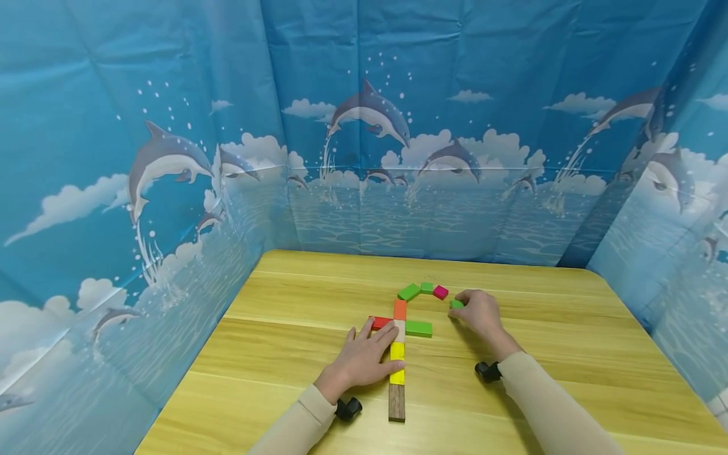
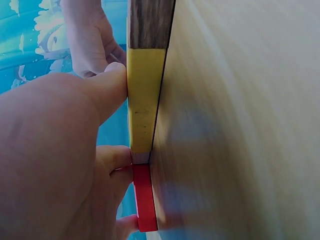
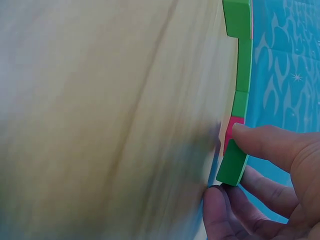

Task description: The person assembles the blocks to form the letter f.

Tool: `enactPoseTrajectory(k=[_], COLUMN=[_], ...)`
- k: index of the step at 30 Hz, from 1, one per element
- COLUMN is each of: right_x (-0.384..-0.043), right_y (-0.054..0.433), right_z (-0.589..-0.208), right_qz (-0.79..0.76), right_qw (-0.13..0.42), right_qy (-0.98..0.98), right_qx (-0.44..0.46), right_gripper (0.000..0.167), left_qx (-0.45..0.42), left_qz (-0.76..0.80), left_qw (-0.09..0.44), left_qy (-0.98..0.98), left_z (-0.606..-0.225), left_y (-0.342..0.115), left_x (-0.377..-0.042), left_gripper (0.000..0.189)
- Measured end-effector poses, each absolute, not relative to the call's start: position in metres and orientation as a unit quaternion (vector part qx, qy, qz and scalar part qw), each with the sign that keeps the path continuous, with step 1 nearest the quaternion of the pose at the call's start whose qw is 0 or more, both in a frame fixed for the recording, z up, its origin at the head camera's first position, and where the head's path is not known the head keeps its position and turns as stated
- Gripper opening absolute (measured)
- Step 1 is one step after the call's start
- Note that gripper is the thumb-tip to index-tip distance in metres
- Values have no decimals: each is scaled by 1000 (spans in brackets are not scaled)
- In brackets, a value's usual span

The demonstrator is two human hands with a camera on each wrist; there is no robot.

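Observation:
My left hand rests with spread, fairly straight fingers on a line of flat blocks. Its fingertips touch the red block and the pale block, and its thumb lies against the yellow part of the line. In my right hand, thumb and fingers pinch a small green block at the table's surface. Close to that block lies a magenta block, which ends a curve formed with a small green block, a longer green block and an orange block.
A dark brown wooden block forms the near end of the line. Another green block sticks out to the right of the pale one. Behind the wooden table hangs a blue dolphin curtain.

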State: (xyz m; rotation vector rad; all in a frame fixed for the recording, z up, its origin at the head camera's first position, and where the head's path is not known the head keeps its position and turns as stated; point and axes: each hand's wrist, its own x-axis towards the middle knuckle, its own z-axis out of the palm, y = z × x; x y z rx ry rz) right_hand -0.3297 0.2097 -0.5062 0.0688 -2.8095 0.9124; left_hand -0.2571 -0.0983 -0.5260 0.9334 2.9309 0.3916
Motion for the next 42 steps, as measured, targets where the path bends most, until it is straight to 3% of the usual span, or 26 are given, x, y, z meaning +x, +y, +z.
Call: enactPoseTrajectory(k=[17,42], right_x=[-346,-353], right_y=[200,193], right_z=[-517,-512], right_qz=[311,293], right_qw=[62,60], right_qy=[-949,-954], right_qx=[-5,-16], right_gripper=[45,48], left_qx=[299,297], left_qz=[125,139], left_qw=[20,31], left_qy=[946,944], left_z=[-528,-525], left_y=[-98,-97], left_x=[-257,-258], left_gripper=[79,78])
